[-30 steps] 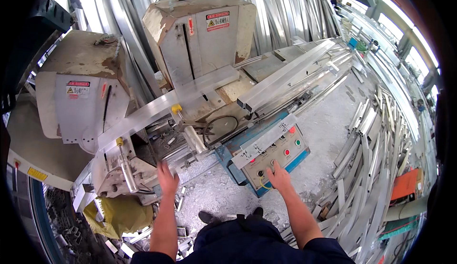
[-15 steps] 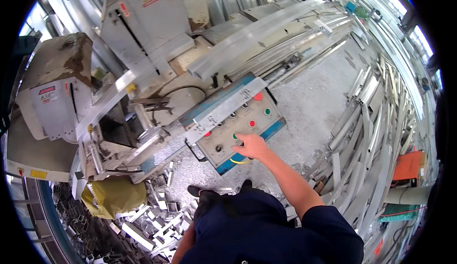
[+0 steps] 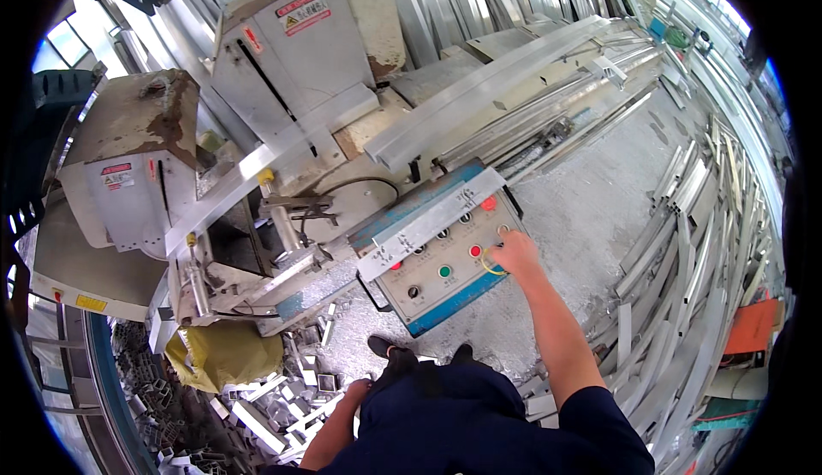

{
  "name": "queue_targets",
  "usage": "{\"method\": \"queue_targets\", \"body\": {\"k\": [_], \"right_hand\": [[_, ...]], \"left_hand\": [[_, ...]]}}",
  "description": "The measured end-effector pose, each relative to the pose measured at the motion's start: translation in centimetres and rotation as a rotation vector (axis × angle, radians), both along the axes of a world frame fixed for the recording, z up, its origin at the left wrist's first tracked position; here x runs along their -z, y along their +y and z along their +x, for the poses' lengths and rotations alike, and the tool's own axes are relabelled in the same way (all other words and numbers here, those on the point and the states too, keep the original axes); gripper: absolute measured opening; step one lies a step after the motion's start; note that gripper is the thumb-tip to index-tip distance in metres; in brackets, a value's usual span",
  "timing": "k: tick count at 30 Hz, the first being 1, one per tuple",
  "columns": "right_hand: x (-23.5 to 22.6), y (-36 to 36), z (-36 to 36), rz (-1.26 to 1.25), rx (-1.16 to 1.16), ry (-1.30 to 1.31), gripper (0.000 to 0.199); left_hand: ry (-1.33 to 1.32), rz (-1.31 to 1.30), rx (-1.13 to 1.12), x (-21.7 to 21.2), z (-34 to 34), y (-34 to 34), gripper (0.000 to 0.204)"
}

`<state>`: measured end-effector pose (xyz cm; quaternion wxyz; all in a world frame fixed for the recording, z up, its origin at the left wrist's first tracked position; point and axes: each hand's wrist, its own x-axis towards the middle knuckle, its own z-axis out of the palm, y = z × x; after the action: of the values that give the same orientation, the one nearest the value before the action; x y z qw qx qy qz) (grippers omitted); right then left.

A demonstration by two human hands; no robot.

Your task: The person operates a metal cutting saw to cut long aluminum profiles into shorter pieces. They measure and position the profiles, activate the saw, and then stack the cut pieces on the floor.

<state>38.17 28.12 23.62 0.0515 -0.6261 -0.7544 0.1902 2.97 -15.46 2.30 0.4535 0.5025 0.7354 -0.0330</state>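
My right hand [image 3: 517, 255] is over the right end of a machine's grey control panel [image 3: 437, 291], fingers bent, beside the rightmost button [image 3: 503, 230]. A thin yellow loop [image 3: 487, 262] curves out from under these fingers, with a small dark bit next to it; its kind does not show. Left of the hand are a red button [image 3: 475, 251] and a green button [image 3: 444, 271]. A flat metal strip [image 3: 432, 227] with handwriting lies across the panel's upper part. My left hand [image 3: 360, 387] hangs by my hip, its fingers mostly hidden.
Two grey saw housings [image 3: 287, 55] stand at the far left, with a long aluminium profile [image 3: 248, 171] across the machine. Another profile [image 3: 488, 89] extends to the far right. Offcuts [image 3: 265, 419] and a yellow sack [image 3: 224, 357] lie lower left; long scrap lengths [image 3: 668, 252] are piled at right.
My right hand has moved from the green button at the panel's middle to the rightmost button, the yellow loop going with it. The whole view has shifted, and my left hand now shows.
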Motion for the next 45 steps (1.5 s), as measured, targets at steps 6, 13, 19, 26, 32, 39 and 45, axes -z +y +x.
{"method": "queue_targets", "body": {"k": [6, 13, 19, 26, 32, 39, 45], "right_hand": [[-0.5, 0.5, -1.2, 0.016, 0.056, -0.013, 0.041], [-1.7, 0.0, -1.8, -0.013, 0.097, 0.011, 0.037], [-0.2, 0.1, -1.2, 0.034, 0.131, 0.015, 0.028], [-0.6, 0.2, -1.5, -0.018, 0.128, -0.009, 0.029], [-0.3, 0.3, -1.7, -0.019, 0.132, 0.013, 0.030], [-1.4, 0.2, -1.6, -0.132, 0.090, -0.043, 0.035], [0.2, 0.2, -1.1, -0.098, 0.185, 0.091, 0.028]], "left_hand": [[0.073, -0.084, 0.072, -1.6, -2.8, 5.0, 0.049], [0.091, 0.054, 0.362, -3.2, -4.3, 9.1, 0.050], [0.039, -0.112, 0.181, -3.8, -3.7, 10.2, 0.057], [0.004, -0.087, 0.148, -1.9, -5.6, 8.4, 0.056], [-0.010, 0.008, 0.143, 1.3, -7.6, 7.7, 0.051], [-0.020, 0.039, 0.414, 3.5, -7.4, 9.7, 0.045], [-0.021, -0.001, 0.513, 3.2, -4.6, 13.3, 0.042]]}}
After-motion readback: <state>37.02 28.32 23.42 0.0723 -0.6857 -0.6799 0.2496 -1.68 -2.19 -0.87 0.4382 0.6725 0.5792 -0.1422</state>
